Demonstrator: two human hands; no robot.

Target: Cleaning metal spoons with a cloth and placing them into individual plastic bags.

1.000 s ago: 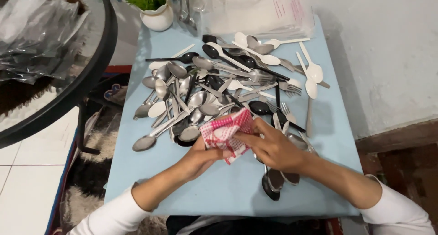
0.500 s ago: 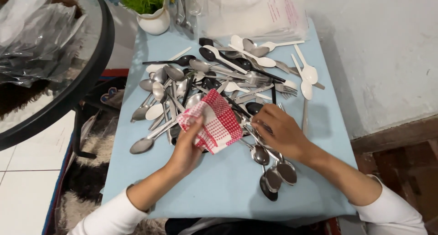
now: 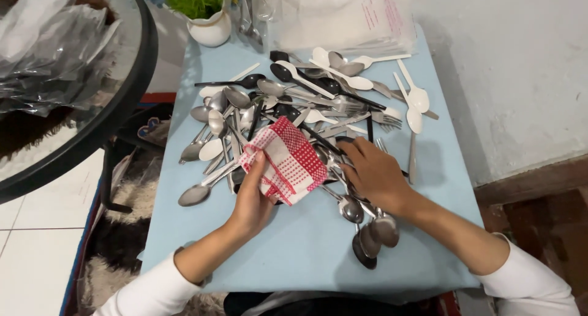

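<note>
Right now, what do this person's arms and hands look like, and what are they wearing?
Both arms wear white long sleeves, pushed back so the forearms are bare. The left hand and right hand are bare too: no gloves. No rings, watch or bracelets show on the fingers or wrists from this view.

We are counting one red-and-white checked cloth (image 3: 286, 161), one white ceramic pot with a green plant (image 3: 208, 22) and one stack of clear plastic bags (image 3: 346, 19). We are seeing at least six white plastic spoons (image 3: 418, 96). The heaped metal and black plastic cutlery (image 3: 245, 117) overlaps too much for counting.
</note>
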